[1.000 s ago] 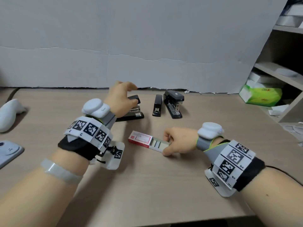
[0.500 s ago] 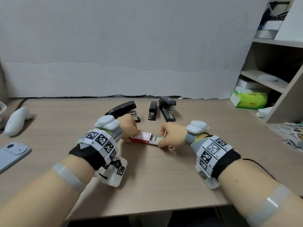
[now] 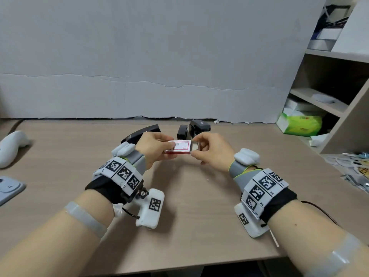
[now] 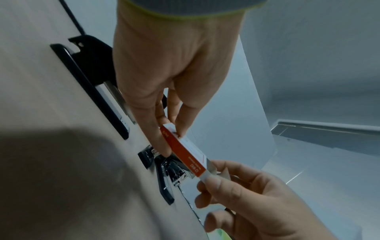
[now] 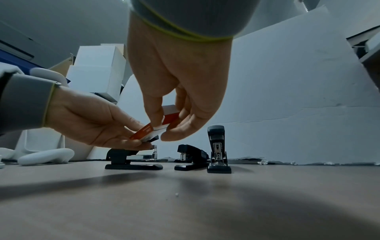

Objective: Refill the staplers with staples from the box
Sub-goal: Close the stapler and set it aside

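Wooden desk [image 3: 189,206] against a grey wall: from the head, the left hand [image 3: 153,147] and right hand [image 3: 212,150] lift the staple box [image 3: 180,147] between them, three black staplers [image 3: 196,126] just beyond. Left wrist: thumb and fingers pinch the box's red sleeve [image 4: 186,152]. Right wrist: fingertips [image 5: 153,120] pinch the other end, box clear of the desk.

Desk clutter off to the sides

White controller [image 3: 12,145] far left, green tissue pack [image 3: 299,124] on the shelf [image 3: 319,104] right, phone-ish gadget [image 3: 9,188] near the left edge.
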Demonstrator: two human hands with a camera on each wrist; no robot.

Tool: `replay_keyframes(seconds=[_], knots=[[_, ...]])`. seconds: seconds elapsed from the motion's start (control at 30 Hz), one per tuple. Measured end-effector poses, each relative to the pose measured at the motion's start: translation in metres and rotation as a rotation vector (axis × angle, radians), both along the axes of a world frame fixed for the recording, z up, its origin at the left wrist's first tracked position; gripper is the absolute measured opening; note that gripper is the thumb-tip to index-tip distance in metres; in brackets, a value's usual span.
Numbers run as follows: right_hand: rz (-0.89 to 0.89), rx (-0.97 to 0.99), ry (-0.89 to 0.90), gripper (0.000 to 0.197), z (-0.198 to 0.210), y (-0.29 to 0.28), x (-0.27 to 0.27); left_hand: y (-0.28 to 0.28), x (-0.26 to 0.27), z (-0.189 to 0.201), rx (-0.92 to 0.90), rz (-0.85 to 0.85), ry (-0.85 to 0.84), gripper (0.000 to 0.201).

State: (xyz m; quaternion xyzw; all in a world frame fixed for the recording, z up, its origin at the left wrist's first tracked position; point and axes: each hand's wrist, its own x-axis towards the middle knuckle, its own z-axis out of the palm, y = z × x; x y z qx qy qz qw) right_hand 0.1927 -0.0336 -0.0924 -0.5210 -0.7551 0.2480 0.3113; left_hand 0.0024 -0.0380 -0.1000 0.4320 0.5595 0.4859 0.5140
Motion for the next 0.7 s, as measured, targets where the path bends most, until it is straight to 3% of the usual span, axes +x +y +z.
replay_keyframes(seconds=[0.3,0.5,0.63,0.7], knots=[[0.007,0.006,0.106,0.031,0.005,-0.004,0.001,-0.002,0.005,0.000,0.042,0.003,-0.106,0.024],[0.057,-0.023,0.119,0.052,0.005,-0.006,-0.003,-0.003,0.002,-0.002,0.054,0.018,-0.144,0.024],[0.101,-0.033,0.159,0.009,0.006,-0.007,-0.008,-0.003,-0.002,-0.003,0.075,0.069,-0.151,0.013],[0.079,-0.056,0.194,0.022,0.005,-0.006,-0.009,-0.004,-0.003,-0.004,0.089,0.058,-0.149,0.014]])
